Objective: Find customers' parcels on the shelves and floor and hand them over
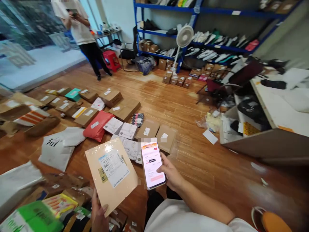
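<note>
My left hand (98,213) grips the lower edge of a flat tan parcel envelope (111,175) with a white shipping label facing up. My right hand (172,174) holds a smartphone (152,163) upright beside it, the lit screen showing an app page with an orange header, my thumb on its right edge. Both are held above the wooden floor, over a spread of parcels.
Several cardboard boxes (125,109), a red mailer (98,125) and white mailer bags (56,149) cover the floor left and ahead. A person (83,29) stands at the back left. Blue shelving (205,29), a white fan (184,37) and a cluttered table (277,109) lie to the right.
</note>
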